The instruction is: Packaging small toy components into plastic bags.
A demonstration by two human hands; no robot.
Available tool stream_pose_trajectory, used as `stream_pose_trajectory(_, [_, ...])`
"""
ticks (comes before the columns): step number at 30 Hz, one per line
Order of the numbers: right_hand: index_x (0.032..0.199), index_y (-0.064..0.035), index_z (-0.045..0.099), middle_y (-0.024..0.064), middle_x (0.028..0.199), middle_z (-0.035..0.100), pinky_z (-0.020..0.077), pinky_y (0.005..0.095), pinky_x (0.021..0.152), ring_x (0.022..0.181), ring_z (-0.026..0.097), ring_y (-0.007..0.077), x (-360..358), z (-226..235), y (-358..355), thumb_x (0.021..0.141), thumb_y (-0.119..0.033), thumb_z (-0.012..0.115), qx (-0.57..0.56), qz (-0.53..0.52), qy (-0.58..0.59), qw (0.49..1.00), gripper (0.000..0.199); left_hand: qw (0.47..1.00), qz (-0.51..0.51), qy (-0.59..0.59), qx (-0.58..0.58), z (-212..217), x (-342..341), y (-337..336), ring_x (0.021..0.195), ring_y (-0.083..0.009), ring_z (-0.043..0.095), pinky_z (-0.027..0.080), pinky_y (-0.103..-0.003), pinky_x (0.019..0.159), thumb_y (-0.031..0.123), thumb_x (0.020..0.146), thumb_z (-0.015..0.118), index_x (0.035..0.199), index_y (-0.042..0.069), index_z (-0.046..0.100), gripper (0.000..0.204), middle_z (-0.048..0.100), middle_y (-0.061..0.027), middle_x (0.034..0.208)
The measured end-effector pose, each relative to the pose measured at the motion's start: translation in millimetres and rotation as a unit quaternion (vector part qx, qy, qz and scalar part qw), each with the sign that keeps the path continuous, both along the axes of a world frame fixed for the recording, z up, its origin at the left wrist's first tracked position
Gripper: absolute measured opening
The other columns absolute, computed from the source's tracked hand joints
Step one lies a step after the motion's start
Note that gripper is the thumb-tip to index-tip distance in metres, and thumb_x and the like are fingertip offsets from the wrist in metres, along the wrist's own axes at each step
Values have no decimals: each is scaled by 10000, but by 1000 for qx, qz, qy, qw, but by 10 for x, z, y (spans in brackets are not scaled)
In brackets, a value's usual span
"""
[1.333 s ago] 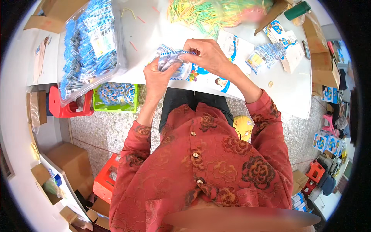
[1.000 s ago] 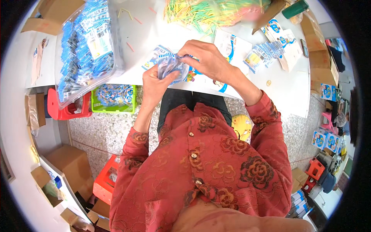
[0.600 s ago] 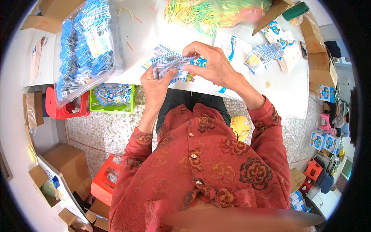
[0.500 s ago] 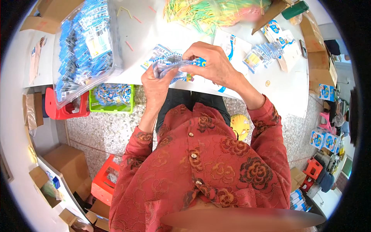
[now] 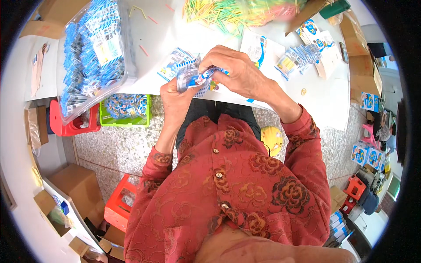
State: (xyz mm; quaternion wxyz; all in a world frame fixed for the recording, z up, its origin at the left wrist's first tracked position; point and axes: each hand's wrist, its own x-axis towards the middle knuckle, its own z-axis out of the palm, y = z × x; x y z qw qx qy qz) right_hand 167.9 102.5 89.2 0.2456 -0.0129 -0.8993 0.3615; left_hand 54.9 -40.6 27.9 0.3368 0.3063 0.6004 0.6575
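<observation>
Over the table's near edge, my left hand point(image 5: 176, 100) is closed round the lower end of some small blue-and-white plastic packets point(image 5: 187, 75). My right hand point(image 5: 239, 72) has its thumb and fingers closed on a bent packet point(image 5: 211, 73) at the right of that bunch. How many packets are in the hands I cannot tell. Just beyond the left hand lies a flat packet point(image 5: 172, 65) with striped ends. A fanned pile of similar packets point(image 5: 297, 62) rests on the table to the right.
A clear plastic tub point(image 5: 128, 72) full of packets stands at the left. Below it are a green basket point(image 5: 127, 124) with more packets and a red stool point(image 5: 70, 128). Coloured sticks point(image 5: 210, 17) lie at the back. White printed cards point(image 5: 258, 46) and a rubber band point(image 5: 303, 91) are at the right.
The packets in my left hand now stand more upright and face me. My right hand has shifted slightly left, and the packet in it is bent further.
</observation>
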Motion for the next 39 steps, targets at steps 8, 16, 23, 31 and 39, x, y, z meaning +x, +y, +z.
stream_pose_trajectory(8, [1061,-60,550,73,958,599,484,312,729,814,581,180,88,87,-56,747,-11,632,-78,-62,-28,995,329,999,40,-18,11,-17,9,69,695,-34,529,459,-207,641,-30,704,707,884,6,651,193,627,28,778])
stream_pose_trajectory(16, [1053,-63,564,69,1017,590,476,289,701,785,574,174,149,46,-68,740,-98,701,-59,-85,48,993,344,997,45,-47,28,-51,24,84,692,-43,544,466,-208,640,-37,704,718,895,21,652,210,635,16,795])
stream_pose_trajectory(23, [919,-6,603,84,837,599,460,288,621,705,574,183,186,42,77,770,-123,676,-52,-53,-103,992,203,996,-40,-73,-17,55,36,45,767,-64,570,478,-224,699,-28,710,717,972,16,641,276,644,-3,882])
stream_pose_trajectory(31, [832,24,556,117,744,520,424,363,588,664,534,288,144,-36,39,795,-120,622,-20,-66,-68,995,163,976,-82,-197,43,-23,36,36,880,-111,592,496,-271,794,9,778,666,1096,2,579,330,631,-50,1004])
stream_pose_trajectory(39, [864,18,544,139,783,531,424,388,614,716,543,322,133,-82,79,786,-106,610,2,-50,-93,994,160,972,-113,-207,10,-28,41,70,818,-84,585,487,-244,735,36,815,643,1046,-6,617,237,643,-34,951])
